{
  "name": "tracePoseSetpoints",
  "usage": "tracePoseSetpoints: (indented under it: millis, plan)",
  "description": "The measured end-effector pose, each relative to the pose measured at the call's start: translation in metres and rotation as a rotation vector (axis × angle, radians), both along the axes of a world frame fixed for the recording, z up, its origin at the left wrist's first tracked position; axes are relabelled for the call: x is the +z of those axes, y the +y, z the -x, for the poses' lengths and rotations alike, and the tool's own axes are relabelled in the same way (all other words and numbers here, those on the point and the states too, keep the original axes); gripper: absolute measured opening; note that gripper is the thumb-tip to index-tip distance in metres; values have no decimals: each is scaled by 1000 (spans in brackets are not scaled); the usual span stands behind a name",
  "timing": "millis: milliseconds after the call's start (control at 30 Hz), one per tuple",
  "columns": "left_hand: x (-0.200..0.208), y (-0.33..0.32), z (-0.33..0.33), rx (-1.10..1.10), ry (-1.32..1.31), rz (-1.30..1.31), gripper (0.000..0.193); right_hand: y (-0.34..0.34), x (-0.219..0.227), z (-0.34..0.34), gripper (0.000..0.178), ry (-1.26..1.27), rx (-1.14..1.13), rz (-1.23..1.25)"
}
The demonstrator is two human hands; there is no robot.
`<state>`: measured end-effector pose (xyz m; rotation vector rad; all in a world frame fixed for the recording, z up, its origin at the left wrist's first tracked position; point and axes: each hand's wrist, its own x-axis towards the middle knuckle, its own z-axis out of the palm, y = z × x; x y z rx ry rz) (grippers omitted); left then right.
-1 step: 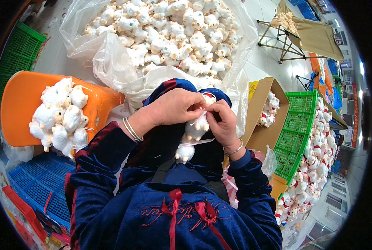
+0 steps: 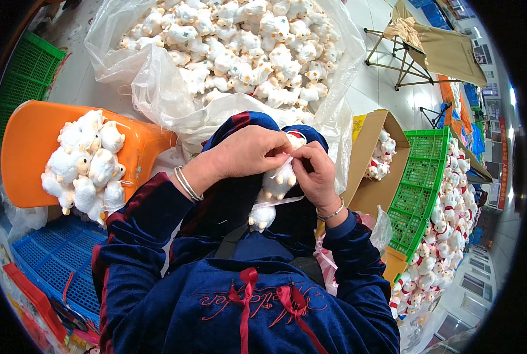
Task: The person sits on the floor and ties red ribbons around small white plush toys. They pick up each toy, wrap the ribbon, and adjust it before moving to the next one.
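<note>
A small white plush sheep (image 2: pixel 277 184) lies on my lap, under my two hands. Fingertips of my left hand (image 2: pixel 245 152) are closed in a pinch on a thin pale ribbon (image 2: pixel 281 167) at the toy. My right hand (image 2: pixel 317 175) pinches the ribbon too, close beside the left fingertips. A bit of red shows on the white plush (image 2: pixel 297 137) just past my fingers; how it joins the toy is hidden. Nearer my waist rests a second plush sheep (image 2: pixel 262 218), with a pale ribbon strip (image 2: pixel 282 203) lying just above it.
Ahead, a big clear plastic bag (image 2: pixel 157 88) holds a heap of white plush toys (image 2: pixel 234 47). An orange stool (image 2: pixel 24 153) at left carries several sheep (image 2: pixel 77 165), above a blue crate (image 2: pixel 60 259). To the right stand a cardboard box (image 2: pixel 387 194) and a green crate (image 2: pixel 416 189).
</note>
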<state>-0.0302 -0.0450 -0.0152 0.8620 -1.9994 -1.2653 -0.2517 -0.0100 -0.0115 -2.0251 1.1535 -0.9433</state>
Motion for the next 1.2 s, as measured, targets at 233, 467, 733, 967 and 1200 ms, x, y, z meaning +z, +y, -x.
tracePoseSetpoints:
  millis: [233, 467, 733, 967, 1200]
  plan:
    - [0, 5, 3, 86, 74, -27, 12, 0, -1, -1, 19, -9, -5, 4]
    - [3, 7, 0, 40, 23, -24, 11, 0, -1, -1, 17, -14, -11, 6]
    - [0, 7, 1, 49, 33, 20, 15, 1, 0, -1, 17, -6, -14, 4]
    - [-2, 6, 2, 39, 23, 78, 15, 1, 0, -1, 18, -9, -10, 14]
    - [2, 15, 6, 107, -62, 114, 11, 2, -3, -1, 18, -46, 0, -13]
